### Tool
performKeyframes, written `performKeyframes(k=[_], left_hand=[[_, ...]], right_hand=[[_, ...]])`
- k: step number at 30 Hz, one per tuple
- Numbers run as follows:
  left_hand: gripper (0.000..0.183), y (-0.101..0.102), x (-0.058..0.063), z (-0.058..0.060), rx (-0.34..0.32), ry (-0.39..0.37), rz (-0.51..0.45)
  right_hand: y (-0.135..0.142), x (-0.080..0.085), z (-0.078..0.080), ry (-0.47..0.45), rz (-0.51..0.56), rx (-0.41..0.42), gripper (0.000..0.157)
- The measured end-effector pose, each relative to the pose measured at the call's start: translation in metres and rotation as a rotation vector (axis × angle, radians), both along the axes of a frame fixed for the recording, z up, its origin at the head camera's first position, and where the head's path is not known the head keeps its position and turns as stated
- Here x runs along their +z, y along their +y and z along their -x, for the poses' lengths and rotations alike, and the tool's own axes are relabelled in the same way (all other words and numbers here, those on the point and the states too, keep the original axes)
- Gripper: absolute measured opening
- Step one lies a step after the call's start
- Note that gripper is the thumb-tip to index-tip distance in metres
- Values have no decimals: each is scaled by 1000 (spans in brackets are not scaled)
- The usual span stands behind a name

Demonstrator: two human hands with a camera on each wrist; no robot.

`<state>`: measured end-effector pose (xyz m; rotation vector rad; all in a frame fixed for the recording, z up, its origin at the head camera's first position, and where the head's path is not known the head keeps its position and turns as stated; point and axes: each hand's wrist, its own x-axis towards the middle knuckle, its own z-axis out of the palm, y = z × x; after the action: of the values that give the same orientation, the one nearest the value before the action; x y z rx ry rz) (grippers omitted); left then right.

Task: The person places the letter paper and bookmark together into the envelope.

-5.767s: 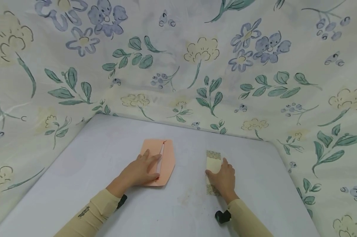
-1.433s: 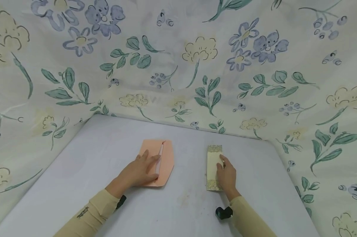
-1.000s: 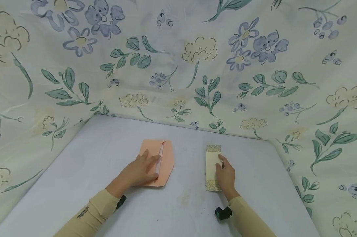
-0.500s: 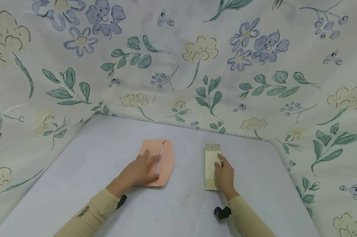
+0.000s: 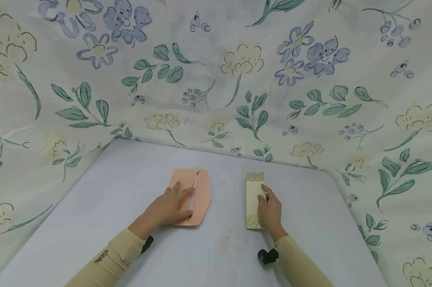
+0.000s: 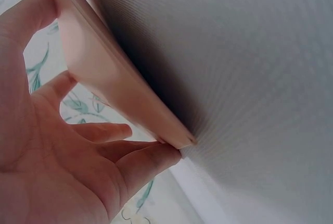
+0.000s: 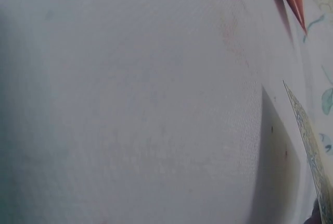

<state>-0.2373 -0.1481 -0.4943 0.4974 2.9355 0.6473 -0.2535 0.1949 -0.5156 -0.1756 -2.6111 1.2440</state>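
Note:
On the white table lies a peach paper piece (image 5: 203, 199) like an envelope with cut corners, a narrow white strip (image 5: 191, 202) showing along its middle. My left hand (image 5: 167, 205) rests on it, fingers spread; the left wrist view shows the fingertips touching the peach paper (image 6: 104, 73). To the right, my right hand (image 5: 271, 209) pinches the right edge of a long cream card (image 5: 252, 195) with speckled patterned bands at both ends. In the right wrist view this card (image 7: 312, 151) stands off the table above its shadow, and most of the hand is hidden.
Floral cloth (image 5: 201, 79) hangs behind and beside the white table (image 5: 223, 259). A black wrist camera (image 5: 267, 256) sits under the right forearm, another black device (image 5: 147, 244) under the left. Table surface lies between the two paper pieces.
Earlier my right hand gripped across the card; now it pinches the right edge. Over the last second the card has shifted slightly left and away. My left hand stays put.

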Motion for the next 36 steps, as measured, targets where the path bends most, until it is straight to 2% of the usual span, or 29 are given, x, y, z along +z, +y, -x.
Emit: performKeyframes(k=[12,36], left_hand=[[73,0,0,1,4,-2,1],[73,0,-3,1,4,7,14]], right_hand=[[-2,0,2,32,7,8,44],[-11,3,1,5,15,-1,44]])
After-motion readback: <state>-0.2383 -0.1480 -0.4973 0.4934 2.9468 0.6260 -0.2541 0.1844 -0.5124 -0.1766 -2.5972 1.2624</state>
